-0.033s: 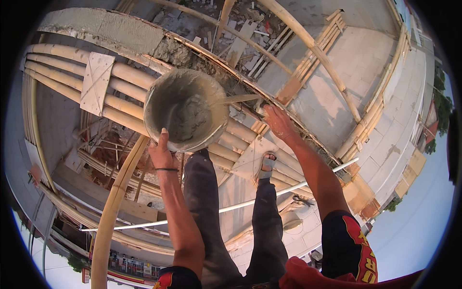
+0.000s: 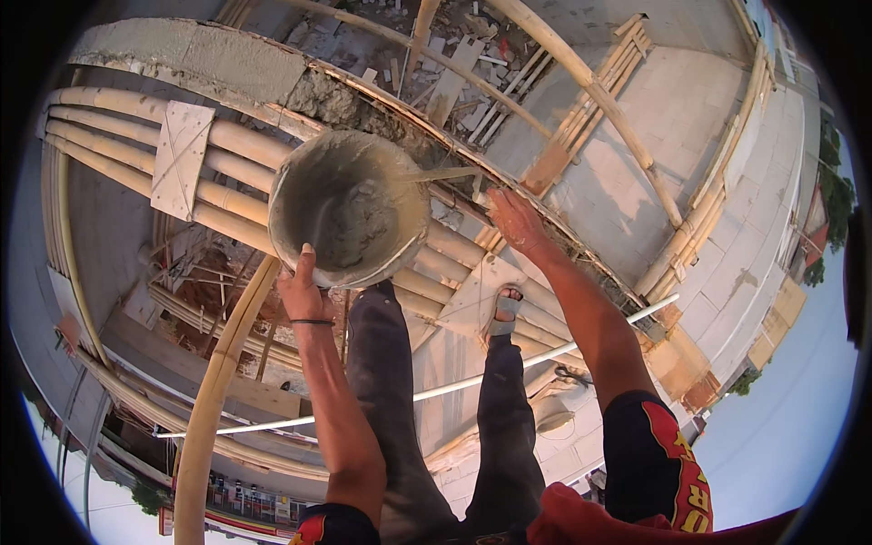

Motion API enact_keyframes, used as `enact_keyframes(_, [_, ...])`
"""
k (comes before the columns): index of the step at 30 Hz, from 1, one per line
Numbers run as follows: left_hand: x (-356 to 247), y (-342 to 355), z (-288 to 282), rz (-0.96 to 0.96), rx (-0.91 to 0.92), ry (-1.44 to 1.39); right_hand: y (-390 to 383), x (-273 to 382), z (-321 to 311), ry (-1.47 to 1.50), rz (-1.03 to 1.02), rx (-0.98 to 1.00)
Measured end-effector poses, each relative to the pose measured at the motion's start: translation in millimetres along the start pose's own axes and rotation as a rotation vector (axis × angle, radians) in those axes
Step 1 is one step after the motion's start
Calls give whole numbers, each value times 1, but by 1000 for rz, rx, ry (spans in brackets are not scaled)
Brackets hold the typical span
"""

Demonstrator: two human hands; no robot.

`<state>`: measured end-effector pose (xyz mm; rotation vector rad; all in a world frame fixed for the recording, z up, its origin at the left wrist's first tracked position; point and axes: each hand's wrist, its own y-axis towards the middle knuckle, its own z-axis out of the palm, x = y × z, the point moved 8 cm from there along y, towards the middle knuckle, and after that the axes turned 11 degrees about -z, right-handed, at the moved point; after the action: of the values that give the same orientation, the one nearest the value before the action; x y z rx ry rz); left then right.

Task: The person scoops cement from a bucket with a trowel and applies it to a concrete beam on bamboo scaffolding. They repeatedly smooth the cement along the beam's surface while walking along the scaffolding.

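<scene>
My left hand (image 2: 302, 289) grips the near-left rim of a round bucket (image 2: 286, 195) holding wet grey mortar (image 2: 354, 227). A flat pale stick (image 2: 445, 173) lies across the bucket's right rim, one end inside. My right hand (image 2: 513, 218) is just right of the bucket, at that stick's outer end, fingers curled round something small that I cannot make out. Behind both runs a narrow formwork channel (image 2: 336, 100) filled with grey concrete, rough in its middle part. My sandaled right foot shows on a board (image 2: 468, 304) over bamboo poles below.
Bundled bamboo poles (image 2: 91, 136) with a nailed plate (image 2: 182, 159) cross at left. An upright pole (image 2: 209, 381) stands beside my left arm, and a white pipe (image 2: 454, 387) crosses low. Rubble (image 2: 463, 82) lies far below beyond the channel. Block walls (image 2: 745, 254) stand right.
My right hand has shifted slightly left and up, toward the bucket, and the stick's outer end has moved a little with it. My left hand and the bucket have moved only very slightly.
</scene>
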<state>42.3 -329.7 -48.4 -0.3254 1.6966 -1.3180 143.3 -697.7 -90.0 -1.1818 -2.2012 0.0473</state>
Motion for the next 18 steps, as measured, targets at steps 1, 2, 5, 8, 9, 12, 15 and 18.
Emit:
enact_keyframes(1, [-3,2,-3,-13,12,7,23,6,3,52,-70,-95])
enact_keyframes(2, [-3,1,-4,-16,27,13,47,5,14,115,-26,-74])
enact_keyframes(5, [-3,1,-2,-10,59,118,88,9,16,138,-17,-82])
enact_keyframes(8, [0,-1,8,88,10,234,95,23,0,67,-35,-107])
enact_keyframes(9, [-1,-2,9,123,-20,258,91,33,-12,33,-83,-195])
enact_keyframes(12, [-3,-7,16,196,-70,302,88,45,-21,37,-41,-153])
enact_keyframes(15, [-7,-14,21,258,-111,336,86,39,-18,1,93,125])
enact_keyframes(18, [-14,-19,29,335,-155,424,79,47,-36,-70,49,224])
